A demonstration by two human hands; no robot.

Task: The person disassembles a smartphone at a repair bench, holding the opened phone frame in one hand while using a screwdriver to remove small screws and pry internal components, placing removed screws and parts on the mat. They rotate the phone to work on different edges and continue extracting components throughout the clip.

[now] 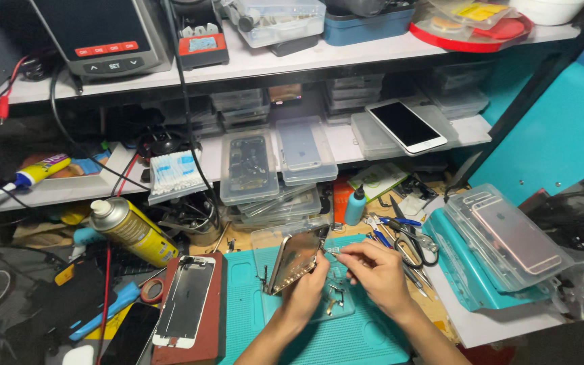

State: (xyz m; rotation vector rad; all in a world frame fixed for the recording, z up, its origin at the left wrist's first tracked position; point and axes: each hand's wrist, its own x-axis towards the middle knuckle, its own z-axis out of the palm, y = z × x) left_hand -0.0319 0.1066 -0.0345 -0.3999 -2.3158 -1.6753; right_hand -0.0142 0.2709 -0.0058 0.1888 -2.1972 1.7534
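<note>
Worktop [441, 318]: crowded with phone parts, tools and boxes, backed by two white shelves against a teal wall.
Upper shelf [346, 51]: carries a grey instrument with red buttons, a clear lidded box [280, 19] of small parts and a blue tin.
Lower shelf [346, 145]: holds clear plastic cases; one case [249, 165] shows a dark phone part inside, another [303, 150] a pale phone back, and a white-rimmed phone [408, 126] lies on a third.
Teal mat [366, 334]: lies on the worktop under both hands, with small metal parts in its shallow tray.
Clear case at right [508, 236]: rests on a teal box and holds a rose-gold phone back.
Screen assembly [185, 301]: white-framed, flat on a brown block left of the mat.
Spray can [132, 230]: yellow, lying tilted at the left.
Phone housing [295, 260]: metal, held up on edge above the mat.
Left hand [303, 292]: grip clamped on the housing's lower edge, forearm rising from below.
Right hand [376, 270]: fingertips pinched together on a thin tool whose tip meets the housing's upper corner.
</note>
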